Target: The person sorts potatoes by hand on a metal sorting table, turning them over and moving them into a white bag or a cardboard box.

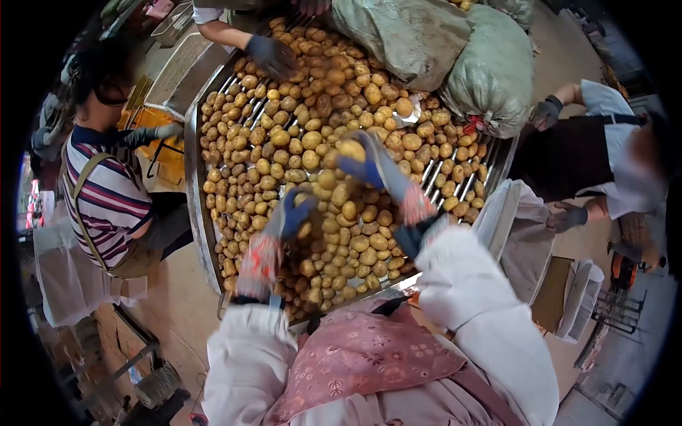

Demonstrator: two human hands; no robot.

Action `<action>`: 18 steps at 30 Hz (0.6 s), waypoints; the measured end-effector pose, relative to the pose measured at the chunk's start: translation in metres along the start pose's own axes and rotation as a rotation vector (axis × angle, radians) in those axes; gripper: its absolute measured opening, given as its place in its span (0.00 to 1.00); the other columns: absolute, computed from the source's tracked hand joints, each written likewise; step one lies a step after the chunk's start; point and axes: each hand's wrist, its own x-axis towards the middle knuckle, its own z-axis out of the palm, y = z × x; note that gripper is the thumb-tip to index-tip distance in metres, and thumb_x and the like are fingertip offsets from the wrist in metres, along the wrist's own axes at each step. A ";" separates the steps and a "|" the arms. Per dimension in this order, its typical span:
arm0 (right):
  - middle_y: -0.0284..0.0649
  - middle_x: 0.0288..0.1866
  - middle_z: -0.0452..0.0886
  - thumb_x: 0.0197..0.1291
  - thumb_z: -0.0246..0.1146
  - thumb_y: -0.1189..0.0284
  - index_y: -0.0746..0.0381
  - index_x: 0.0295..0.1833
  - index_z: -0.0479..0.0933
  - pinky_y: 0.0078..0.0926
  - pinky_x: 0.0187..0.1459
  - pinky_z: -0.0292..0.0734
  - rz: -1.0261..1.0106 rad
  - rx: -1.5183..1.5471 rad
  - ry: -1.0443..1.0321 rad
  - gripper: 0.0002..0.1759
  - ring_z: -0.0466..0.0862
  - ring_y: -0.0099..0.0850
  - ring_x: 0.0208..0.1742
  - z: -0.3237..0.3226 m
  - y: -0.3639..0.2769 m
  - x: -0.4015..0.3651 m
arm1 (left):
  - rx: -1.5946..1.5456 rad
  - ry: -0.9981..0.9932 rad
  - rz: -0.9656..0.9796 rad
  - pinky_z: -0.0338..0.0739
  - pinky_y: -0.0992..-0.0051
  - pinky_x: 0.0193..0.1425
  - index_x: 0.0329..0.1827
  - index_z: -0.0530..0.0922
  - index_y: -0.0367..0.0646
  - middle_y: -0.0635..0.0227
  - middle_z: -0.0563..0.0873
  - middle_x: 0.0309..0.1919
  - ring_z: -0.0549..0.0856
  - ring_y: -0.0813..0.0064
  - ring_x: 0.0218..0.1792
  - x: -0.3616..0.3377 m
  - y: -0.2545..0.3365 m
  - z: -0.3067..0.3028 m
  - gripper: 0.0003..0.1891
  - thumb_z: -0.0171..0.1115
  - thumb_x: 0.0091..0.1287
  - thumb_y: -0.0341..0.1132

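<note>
Many loose potatoes (311,140) cover a metal sorting table with slatted bars (428,172). My right hand (379,169), in a blue and grey glove, is closed around a potato (351,150) above the middle of the heap. To its left, my left hand (290,213), gloved alike, hovers low over the potatoes. Its fingers are bent and apart, close to a potato (304,229) by the fingertips; no potato shows in its grasp. Patterned red cuffs and white sleeves cover both my forearms.
Large filled sacks (490,74) rest on the table's far right. Across the table, a co-worker's gloved hand (273,57) touches potatoes. Other people stand at left (106,192) and right (568,153). A lined bin (522,231) adjoins the right edge; a crate (188,71) stands far left.
</note>
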 end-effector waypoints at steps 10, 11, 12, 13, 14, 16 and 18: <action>0.43 0.61 0.77 0.78 0.46 0.54 0.64 0.65 0.68 0.32 0.64 0.75 0.280 0.258 0.354 0.26 0.78 0.37 0.63 0.072 -0.021 -0.287 | 0.395 -0.066 0.826 0.68 0.57 0.74 0.64 0.77 0.49 0.54 0.80 0.61 0.74 0.50 0.69 -0.145 0.040 0.147 0.20 0.62 0.69 0.37; 0.42 0.59 0.78 0.75 0.52 0.64 0.64 0.65 0.68 0.31 0.61 0.77 0.252 0.282 0.521 0.20 0.79 0.33 0.59 0.055 -0.013 -0.307 | 0.324 -0.162 0.759 0.66 0.54 0.74 0.63 0.77 0.52 0.54 0.79 0.64 0.75 0.48 0.68 -0.152 0.031 0.190 0.19 0.60 0.69 0.40; 0.40 0.57 0.79 0.71 0.58 0.73 0.63 0.64 0.69 0.30 0.57 0.80 0.220 0.303 0.686 0.18 0.80 0.28 0.56 0.033 -0.003 -0.326 | 0.279 -0.251 0.949 0.65 0.52 0.73 0.64 0.77 0.52 0.54 0.77 0.65 0.74 0.46 0.68 -0.146 0.040 0.226 0.22 0.61 0.66 0.39; 0.42 0.61 0.78 0.71 0.59 0.71 0.61 0.70 0.67 0.34 0.61 0.78 0.119 1.081 0.859 0.23 0.80 0.33 0.61 0.016 0.008 -0.354 | 0.207 -0.251 1.122 0.63 0.50 0.74 0.63 0.78 0.53 0.54 0.77 0.64 0.74 0.47 0.67 -0.155 0.072 0.236 0.22 0.61 0.63 0.39; 0.43 0.69 0.75 0.72 0.59 0.64 0.58 0.77 0.60 0.37 0.67 0.73 0.124 0.244 0.616 0.31 0.76 0.40 0.68 -0.015 0.093 -0.430 | 0.211 -0.212 1.284 0.61 0.48 0.75 0.63 0.77 0.52 0.55 0.76 0.65 0.72 0.49 0.68 -0.164 0.078 0.267 0.22 0.60 0.64 0.37; 0.44 0.64 0.76 0.72 0.55 0.62 0.61 0.71 0.66 0.41 0.66 0.73 0.051 0.372 0.865 0.26 0.77 0.41 0.64 -0.077 0.133 -0.483 | 0.134 -0.303 1.400 0.61 0.49 0.75 0.63 0.76 0.51 0.57 0.75 0.64 0.71 0.50 0.69 -0.179 0.103 0.266 0.21 0.59 0.65 0.38; 0.45 0.59 0.78 0.72 0.52 0.61 0.63 0.65 0.71 0.46 0.64 0.74 -0.008 0.505 1.136 0.23 0.78 0.42 0.60 -0.091 0.134 -0.495 | -0.069 -0.285 1.570 0.61 0.50 0.76 0.64 0.75 0.51 0.58 0.76 0.62 0.70 0.51 0.70 -0.190 0.102 0.254 0.23 0.61 0.65 0.40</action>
